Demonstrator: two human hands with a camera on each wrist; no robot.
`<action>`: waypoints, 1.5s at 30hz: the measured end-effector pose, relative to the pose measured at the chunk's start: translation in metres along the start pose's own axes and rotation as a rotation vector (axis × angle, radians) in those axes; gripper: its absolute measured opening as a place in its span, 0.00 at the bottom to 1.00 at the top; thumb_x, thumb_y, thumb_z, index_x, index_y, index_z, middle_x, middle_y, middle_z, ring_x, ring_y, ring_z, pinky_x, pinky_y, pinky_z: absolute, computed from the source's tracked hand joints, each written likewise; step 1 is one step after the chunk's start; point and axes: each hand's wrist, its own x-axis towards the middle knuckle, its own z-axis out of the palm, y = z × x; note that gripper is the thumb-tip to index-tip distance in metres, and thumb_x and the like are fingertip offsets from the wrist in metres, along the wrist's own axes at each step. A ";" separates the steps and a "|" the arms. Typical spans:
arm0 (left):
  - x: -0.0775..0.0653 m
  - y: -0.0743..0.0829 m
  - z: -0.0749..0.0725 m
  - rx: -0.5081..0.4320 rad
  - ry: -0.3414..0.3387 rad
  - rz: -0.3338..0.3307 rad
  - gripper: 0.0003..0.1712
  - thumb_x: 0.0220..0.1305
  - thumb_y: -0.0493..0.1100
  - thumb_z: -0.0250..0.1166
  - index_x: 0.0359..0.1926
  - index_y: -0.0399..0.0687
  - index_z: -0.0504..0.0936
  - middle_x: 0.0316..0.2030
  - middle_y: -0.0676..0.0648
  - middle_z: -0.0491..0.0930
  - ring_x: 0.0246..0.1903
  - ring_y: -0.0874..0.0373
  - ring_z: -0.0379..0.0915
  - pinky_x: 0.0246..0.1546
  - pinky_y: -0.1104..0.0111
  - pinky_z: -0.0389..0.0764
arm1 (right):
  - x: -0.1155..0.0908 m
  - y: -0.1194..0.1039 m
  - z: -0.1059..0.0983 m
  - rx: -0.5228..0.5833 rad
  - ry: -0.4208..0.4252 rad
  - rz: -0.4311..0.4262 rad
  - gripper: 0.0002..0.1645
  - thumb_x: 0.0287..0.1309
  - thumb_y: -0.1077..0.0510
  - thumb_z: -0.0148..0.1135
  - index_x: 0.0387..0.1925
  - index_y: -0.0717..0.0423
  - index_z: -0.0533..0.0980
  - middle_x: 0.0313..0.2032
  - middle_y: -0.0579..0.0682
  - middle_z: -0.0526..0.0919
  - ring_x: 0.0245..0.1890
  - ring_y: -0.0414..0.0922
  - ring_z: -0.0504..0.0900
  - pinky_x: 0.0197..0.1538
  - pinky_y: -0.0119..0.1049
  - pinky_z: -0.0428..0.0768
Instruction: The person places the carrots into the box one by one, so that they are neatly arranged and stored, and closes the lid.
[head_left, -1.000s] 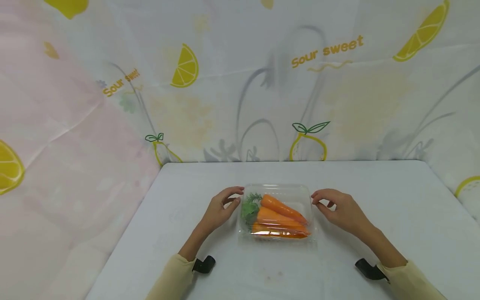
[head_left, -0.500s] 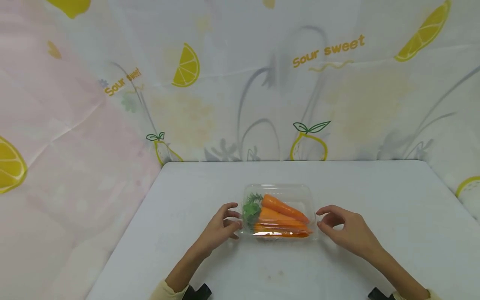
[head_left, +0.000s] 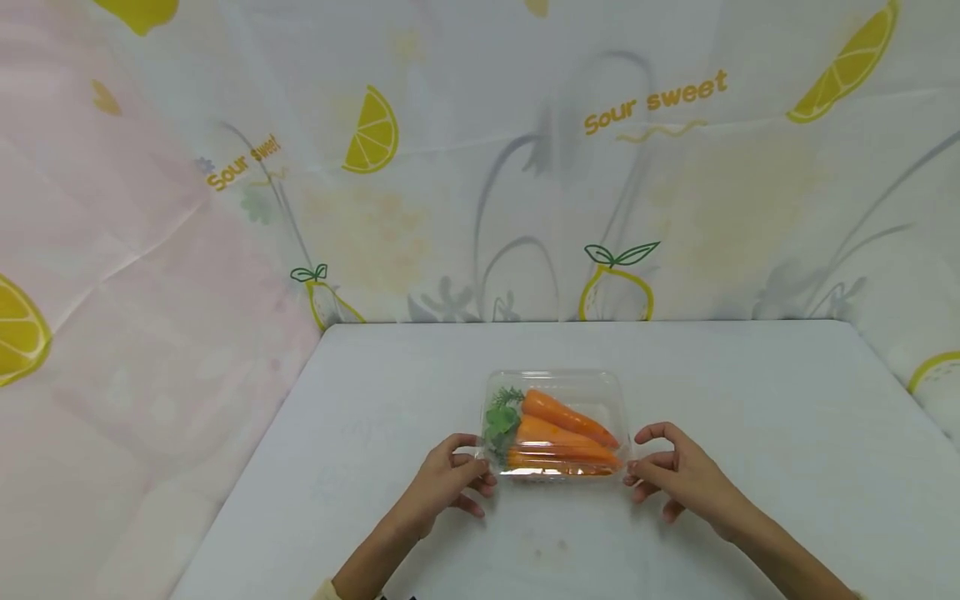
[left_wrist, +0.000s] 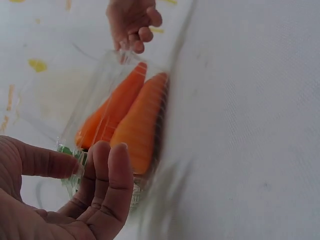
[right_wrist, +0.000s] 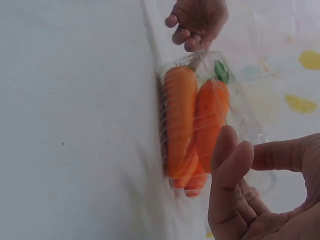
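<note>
A clear plastic clamshell box [head_left: 555, 377], lid down, lies on the white table and holds several orange carrots [head_left: 566, 417] with green leaves [head_left: 501, 421] at their left. At its near left corner my left hand [head_left: 450, 482] pinches the edge between thumb and fingers, as the left wrist view shows beside the carrots [left_wrist: 137, 122]. The near right corner is pinched by my right hand [head_left: 690, 483]; in the right wrist view its thumb and fingertips [right_wrist: 235, 160] meet at the plastic edge. The fingers partly hide both corners.
The white table [head_left: 375, 392] extends around the box on all sides. Behind it hangs a pale cloth [head_left: 450, 217] printed with lemons and lettering; another stretch of it runs along the left.
Both hands have slid from the box's far side corners toward me, down to its near corners, and now pinch the edge there. The box stays nearly in place.
</note>
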 end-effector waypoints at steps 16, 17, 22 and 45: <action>0.013 -0.013 -0.006 -0.215 -0.041 -0.004 0.35 0.62 0.36 0.61 0.66 0.31 0.57 0.30 0.45 0.85 0.31 0.57 0.82 0.32 0.69 0.82 | 0.004 0.001 -0.001 0.073 -0.014 0.014 0.29 0.63 0.62 0.64 0.55 0.66 0.57 0.27 0.54 0.84 0.24 0.43 0.80 0.29 0.35 0.81; 0.014 -0.013 -0.006 -0.228 -0.038 0.001 0.35 0.62 0.35 0.61 0.66 0.31 0.56 0.30 0.45 0.84 0.30 0.58 0.82 0.33 0.69 0.82 | 0.004 0.001 -0.001 0.077 -0.012 0.014 0.29 0.63 0.62 0.64 0.54 0.66 0.57 0.26 0.54 0.84 0.23 0.43 0.79 0.30 0.35 0.81; 0.015 -0.014 -0.006 -0.225 -0.061 0.007 0.35 0.63 0.33 0.59 0.66 0.30 0.55 0.31 0.46 0.84 0.31 0.57 0.82 0.34 0.68 0.82 | 0.003 0.000 0.002 0.093 0.002 0.016 0.29 0.61 0.63 0.64 0.54 0.66 0.56 0.25 0.55 0.83 0.23 0.43 0.79 0.31 0.36 0.82; 0.009 -0.002 -0.026 0.238 0.027 0.181 0.22 0.72 0.45 0.59 0.59 0.34 0.72 0.38 0.43 0.84 0.36 0.51 0.81 0.32 0.62 0.83 | -0.006 -0.002 -0.015 -0.170 -0.070 -0.093 0.26 0.71 0.50 0.56 0.59 0.62 0.61 0.39 0.58 0.85 0.32 0.49 0.82 0.29 0.38 0.80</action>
